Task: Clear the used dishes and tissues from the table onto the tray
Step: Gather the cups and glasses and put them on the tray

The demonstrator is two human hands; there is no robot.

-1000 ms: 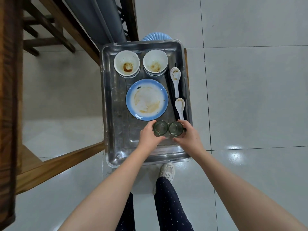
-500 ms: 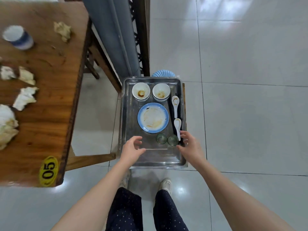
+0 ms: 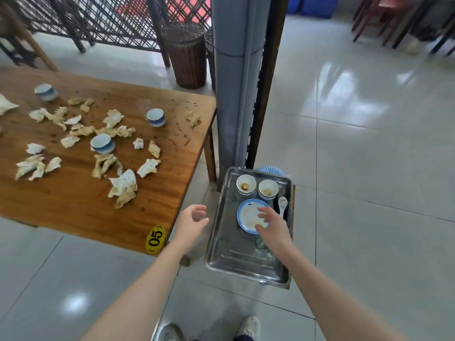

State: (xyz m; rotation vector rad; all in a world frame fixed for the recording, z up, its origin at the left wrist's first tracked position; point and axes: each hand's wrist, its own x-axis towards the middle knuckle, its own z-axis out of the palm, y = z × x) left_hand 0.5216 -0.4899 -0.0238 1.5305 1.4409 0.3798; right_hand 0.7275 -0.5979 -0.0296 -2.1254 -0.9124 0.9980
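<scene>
- Tray [image 3: 229, 242] is sitting low on the floor side, just right of the bench [image 3: 73, 200] corner, and we are reaching toward it with both hands, gripping nothing.
- Our right hand [image 3: 272, 227] is hovering over the blue-rimmed plate [image 3: 247, 215] in the tray, fingers spread and relaxed.
- Our left hand [image 3: 190, 221] is hanging just beside the tray's left rim, fingers loosely curled and empty.
- Two glasses [image 3: 260, 243] are showing partly beneath our right wrist.
- Two stained bowls [image 3: 246, 184] and a white spoon [image 3: 282, 204] are lying at the tray's far end.
- Crumpled tissues [image 3: 124, 184] and three blue-and-white cups [image 3: 102, 143] are lying scattered on the bench.
</scene>
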